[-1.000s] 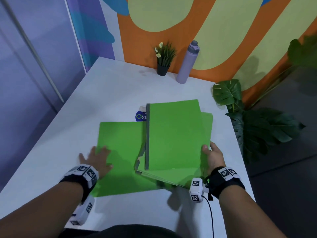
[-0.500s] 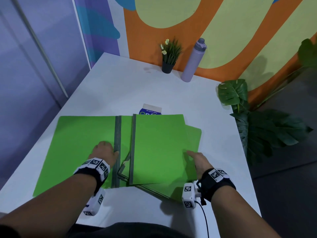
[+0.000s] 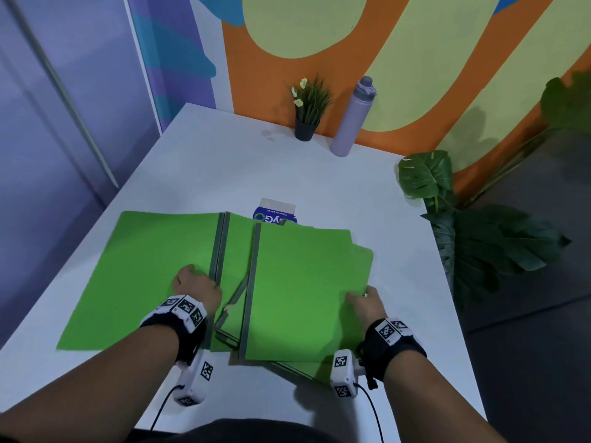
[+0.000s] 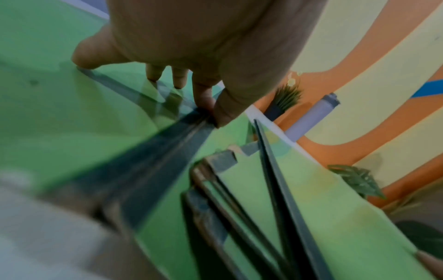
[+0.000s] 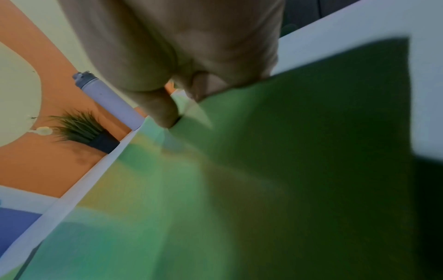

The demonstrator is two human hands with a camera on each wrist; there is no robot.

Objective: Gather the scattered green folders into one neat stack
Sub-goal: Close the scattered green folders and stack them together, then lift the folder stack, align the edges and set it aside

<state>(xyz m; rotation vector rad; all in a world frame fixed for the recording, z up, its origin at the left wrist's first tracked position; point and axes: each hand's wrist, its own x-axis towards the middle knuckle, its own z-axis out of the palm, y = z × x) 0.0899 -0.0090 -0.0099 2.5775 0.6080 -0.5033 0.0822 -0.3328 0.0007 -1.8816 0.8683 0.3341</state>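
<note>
An open green folder [image 3: 144,276] lies flat on the white table [image 3: 224,167], grey spine [image 3: 219,251] up. My left hand [image 3: 195,282] sits on that spine with fingers curled; in the left wrist view my fingertips [image 4: 208,106] dig at the spine [image 4: 167,140] and my thumb rests on the left cover. To the right lies an uneven stack of closed green folders [image 3: 303,289], its corners fanned out. My right hand [image 3: 363,300] grips the stack's right edge. In the right wrist view my thumb [image 5: 165,113] rests on the top cover [image 5: 263,170], fingers tucked under the edge.
A blue and white packet [image 3: 276,211] pokes out behind the folders. A small potted plant [image 3: 307,113] and a purple bottle [image 3: 351,119] stand at the far edge by the wall. Large leaves [image 3: 425,177] hang beside the table's right edge.
The left folder has been opened flat, its cover now spread to the left. My left hand moved from the flat cover to the spine. My right hand shifted lower on the stack's right edge.
</note>
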